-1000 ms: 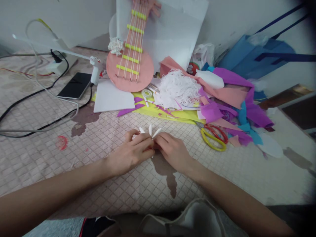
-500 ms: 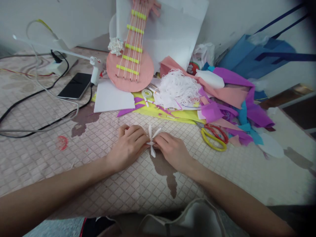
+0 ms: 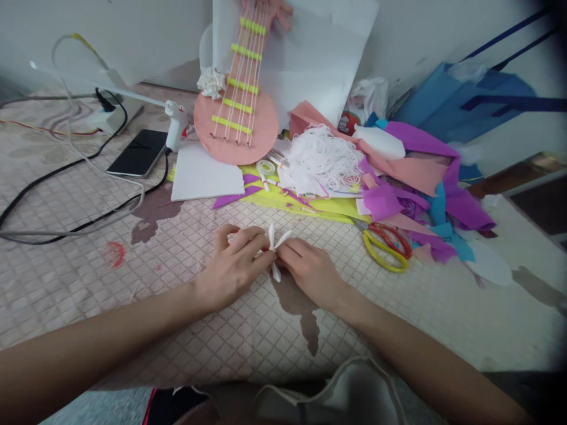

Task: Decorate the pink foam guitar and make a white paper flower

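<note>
Since its slim petals [image 3: 283, 238] spread out several ways, the white flower-like piece [image 3: 271, 237] is pinched near its middle by the left hand [image 3: 237, 261] and the right hand [image 3: 311, 270], apparently for steadiness, over the patterned cloth [image 3: 212, 345]; the scissors [image 3: 373, 226] are placed near the right hand, probably for easy reach

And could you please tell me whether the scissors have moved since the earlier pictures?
No, the scissors have not shifted any way: they lie in the same place against the dark patch on the cloth.
</note>
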### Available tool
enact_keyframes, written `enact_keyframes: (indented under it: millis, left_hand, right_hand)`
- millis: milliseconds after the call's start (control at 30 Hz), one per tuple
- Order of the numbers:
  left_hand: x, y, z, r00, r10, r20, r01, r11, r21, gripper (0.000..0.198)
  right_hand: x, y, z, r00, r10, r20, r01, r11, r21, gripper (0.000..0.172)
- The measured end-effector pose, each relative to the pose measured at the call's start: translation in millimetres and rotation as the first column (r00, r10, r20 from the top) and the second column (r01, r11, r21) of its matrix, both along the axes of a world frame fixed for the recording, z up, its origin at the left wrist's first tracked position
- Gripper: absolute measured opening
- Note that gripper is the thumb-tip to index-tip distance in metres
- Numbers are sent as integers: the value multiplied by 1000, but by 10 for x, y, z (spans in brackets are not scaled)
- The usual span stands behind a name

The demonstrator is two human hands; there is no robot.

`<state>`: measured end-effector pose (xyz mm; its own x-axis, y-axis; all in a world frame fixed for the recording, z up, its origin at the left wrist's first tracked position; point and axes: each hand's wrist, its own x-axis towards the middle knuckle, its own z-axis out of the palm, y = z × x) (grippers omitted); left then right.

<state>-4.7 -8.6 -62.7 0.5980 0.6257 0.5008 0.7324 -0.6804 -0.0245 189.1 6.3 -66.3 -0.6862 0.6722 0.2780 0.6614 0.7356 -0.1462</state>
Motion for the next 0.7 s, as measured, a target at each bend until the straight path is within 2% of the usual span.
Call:
enact_keyframes:
  millis: [167,333,467,700]
  left_hand:
    - [-5,-11,6,996,-14,-84,19,998,59,18]
    - [13,-5,-15,988,-11,-153,13,1000,10,13]
    - [35,-8,2,989,11,-144,-11,1000,-1,13]
    - [42,-27,11,996,33,-86,-35,999,-22,14]
  right_hand:
    - [-2,4,4,1000,12,-2,-12,999,-30,17]
    - [-27,-16,25,994,-51,-97,37,989,-140,22]
    - [-61,-24,53,989,-124,-80,105,972,-212,20]
    - [-75,14,56,993,-70,-90,44,964,-262,21]
